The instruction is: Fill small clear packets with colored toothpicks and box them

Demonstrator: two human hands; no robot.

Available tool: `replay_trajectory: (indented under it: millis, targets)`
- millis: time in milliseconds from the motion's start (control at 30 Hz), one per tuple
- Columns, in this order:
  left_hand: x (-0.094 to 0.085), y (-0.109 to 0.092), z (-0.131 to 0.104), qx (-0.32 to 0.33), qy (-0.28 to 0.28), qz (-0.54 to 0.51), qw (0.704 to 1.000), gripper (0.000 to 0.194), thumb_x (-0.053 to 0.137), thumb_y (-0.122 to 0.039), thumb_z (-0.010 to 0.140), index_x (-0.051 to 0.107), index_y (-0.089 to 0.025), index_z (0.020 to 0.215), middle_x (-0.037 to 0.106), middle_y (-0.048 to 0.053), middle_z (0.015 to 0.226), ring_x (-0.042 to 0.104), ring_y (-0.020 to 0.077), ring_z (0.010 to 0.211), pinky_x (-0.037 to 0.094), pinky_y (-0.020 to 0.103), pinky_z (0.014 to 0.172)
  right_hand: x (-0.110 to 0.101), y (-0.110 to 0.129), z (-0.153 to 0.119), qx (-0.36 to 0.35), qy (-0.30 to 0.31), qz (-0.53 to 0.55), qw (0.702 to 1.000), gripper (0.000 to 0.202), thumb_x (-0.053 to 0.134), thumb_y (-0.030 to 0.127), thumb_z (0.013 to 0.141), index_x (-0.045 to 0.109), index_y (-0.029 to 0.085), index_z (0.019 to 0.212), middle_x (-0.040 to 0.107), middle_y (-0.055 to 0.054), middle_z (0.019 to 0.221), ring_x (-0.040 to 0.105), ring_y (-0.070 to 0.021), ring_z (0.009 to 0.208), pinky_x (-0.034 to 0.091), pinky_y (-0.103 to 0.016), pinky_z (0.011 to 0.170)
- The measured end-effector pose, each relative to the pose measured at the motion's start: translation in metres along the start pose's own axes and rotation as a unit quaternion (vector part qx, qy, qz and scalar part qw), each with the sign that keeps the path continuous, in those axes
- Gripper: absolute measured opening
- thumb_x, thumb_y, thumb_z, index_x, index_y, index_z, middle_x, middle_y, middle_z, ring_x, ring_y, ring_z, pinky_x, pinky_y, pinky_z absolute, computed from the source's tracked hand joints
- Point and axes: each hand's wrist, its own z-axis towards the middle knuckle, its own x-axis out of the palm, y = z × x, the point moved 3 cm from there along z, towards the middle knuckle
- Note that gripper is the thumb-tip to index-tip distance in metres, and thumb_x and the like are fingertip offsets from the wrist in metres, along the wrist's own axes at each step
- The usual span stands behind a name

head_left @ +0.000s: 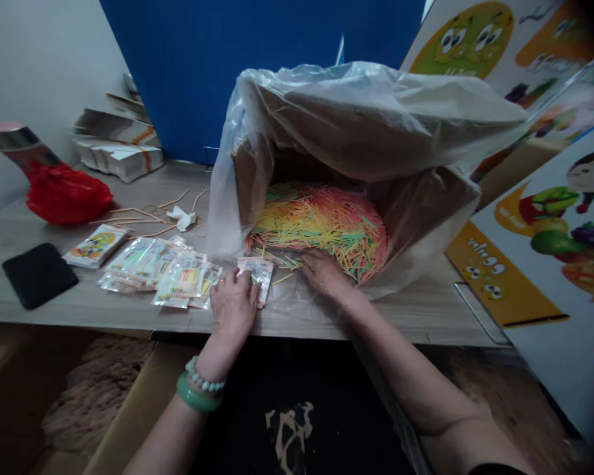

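My left hand [233,300] is closed on the edge of a small clear packet [258,269] with printed borders, lying on the table. My right hand [324,272] is at the front edge of a heap of thin coloured sticks [321,221], in pink, yellow, orange and green. Its fingers are bent and held together; anything between them is hidden. The heap spills from a plastic-lined cardboard box [247,191] lying open towards me. Between my hands lie a few loose sticks [280,278]. Several filled packets [181,280] overlap left of my left hand.
Farther left are a printed card pack [98,245], a dark flat pad [39,275] and a red plastic bag [68,194] around a container. Rubber bands [138,214] and stacked white cartons [121,155] lie behind. Printed boxes [549,224] stand at right.
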Motion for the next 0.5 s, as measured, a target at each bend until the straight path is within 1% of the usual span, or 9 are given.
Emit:
replay_trajectory:
  millis: [67, 133, 200, 233, 267, 300, 367, 433, 500]
  targets:
    - [-0.002, -0.006, -0.005, 0.027, -0.029, -0.001, 0.999, 0.026, 0.054, -0.03, 0.094, 0.07, -0.017, 0.111, 0.065, 0.015, 0.127, 0.062, 0.0336, 0.105, 0.045, 0.047, 0.087, -0.001, 0.0, -0.004, 0.008, -0.012, -0.018, 1.0, 0.037, 0.048, 0.029, 0.097, 0.058, 0.015, 0.129, 0.057, -0.013, 0.136, 0.048, -0.0274, 0.125, 0.036, -0.04, 0.105]
    - [-0.001, -0.023, -0.013, 0.103, -0.041, -0.007, 0.994, 0.024, 0.051, -0.023, 0.095, 0.07, -0.017, 0.11, 0.065, 0.014, 0.128, 0.059, 0.0329, 0.109, 0.044, 0.047, 0.091, -0.002, 0.001, -0.005, 0.016, -0.003, -0.035, 0.999, 0.042, 0.053, 0.031, 0.094, 0.055, 0.014, 0.133, 0.053, -0.014, 0.141, 0.046, -0.0299, 0.127, 0.037, -0.041, 0.105]
    - [0.005, -0.045, -0.022, 0.214, -0.015, -0.022, 0.977, 0.026, 0.05, -0.017, 0.094, 0.067, -0.017, 0.114, 0.063, 0.013, 0.131, 0.058, 0.0298, 0.112, 0.043, 0.045, 0.094, -0.001, 0.003, -0.002, 0.028, 0.017, -0.051, 0.998, 0.037, 0.051, 0.028, 0.094, 0.059, 0.014, 0.127, 0.056, -0.015, 0.137, 0.05, -0.0299, 0.124, 0.04, -0.04, 0.102]
    - [0.009, -0.055, -0.025, 0.259, 0.009, -0.032, 0.965, 0.027, 0.05, -0.015, 0.094, 0.065, -0.017, 0.117, 0.063, 0.012, 0.13, 0.058, 0.0282, 0.111, 0.043, 0.043, 0.093, -0.001, 0.004, 0.001, 0.032, 0.025, -0.06, 0.997, 0.033, 0.049, 0.026, 0.094, 0.062, 0.014, 0.122, 0.058, -0.015, 0.133, 0.052, -0.0293, 0.121, 0.041, -0.04, 0.1]
    - [0.013, -0.063, -0.028, 0.287, 0.034, -0.039, 0.957, 0.026, 0.051, -0.016, 0.094, 0.064, -0.017, 0.117, 0.064, 0.011, 0.127, 0.058, 0.0273, 0.109, 0.044, 0.042, 0.091, 0.0, 0.006, 0.004, 0.034, 0.029, -0.072, 0.996, 0.031, 0.046, 0.022, 0.095, 0.064, 0.014, 0.119, 0.06, -0.016, 0.129, 0.054, -0.0288, 0.118, 0.042, -0.039, 0.098]
    - [0.017, -0.068, -0.029, 0.296, 0.058, -0.044, 0.952, 0.024, 0.052, -0.019, 0.095, 0.064, -0.017, 0.115, 0.066, 0.011, 0.122, 0.058, 0.0271, 0.105, 0.044, 0.042, 0.089, 0.001, 0.008, 0.007, 0.033, 0.029, -0.083, 0.996, 0.031, 0.044, 0.018, 0.094, 0.064, 0.014, 0.117, 0.062, -0.016, 0.126, 0.056, -0.0283, 0.115, 0.043, -0.039, 0.097]
    - [0.025, -0.072, -0.028, 0.278, 0.093, -0.046, 0.955, 0.017, 0.054, -0.024, 0.095, 0.065, -0.017, 0.105, 0.067, 0.01, 0.108, 0.058, 0.0281, 0.099, 0.045, 0.042, 0.084, 0.003, 0.011, 0.013, 0.024, 0.036, -0.097, 0.994, 0.034, 0.04, 0.011, 0.092, 0.065, 0.012, 0.115, 0.065, -0.017, 0.12, 0.06, -0.0275, 0.11, 0.043, -0.038, 0.095]
    - [0.03, -0.07, -0.026, 0.257, 0.113, -0.051, 0.959, 0.014, 0.052, -0.022, 0.095, 0.066, -0.017, 0.094, 0.066, 0.009, 0.098, 0.058, 0.0277, 0.095, 0.045, 0.04, 0.081, 0.007, 0.012, 0.018, 0.017, 0.051, -0.095, 0.994, 0.035, 0.041, 0.008, 0.09, 0.066, 0.009, 0.114, 0.068, -0.019, 0.114, 0.062, -0.0274, 0.106, 0.044, -0.036, 0.092]
    - [0.034, -0.066, -0.025, 0.235, 0.121, -0.066, 0.962, 0.019, 0.047, -0.017, 0.096, 0.065, -0.016, 0.09, 0.066, 0.009, 0.093, 0.059, 0.0255, 0.09, 0.045, 0.037, 0.077, 0.009, 0.009, 0.021, 0.032, 0.067, -0.077, 0.994, 0.034, 0.041, 0.008, 0.088, 0.066, 0.008, 0.113, 0.069, -0.02, 0.109, 0.064, -0.0272, 0.102, 0.045, -0.035, 0.087]
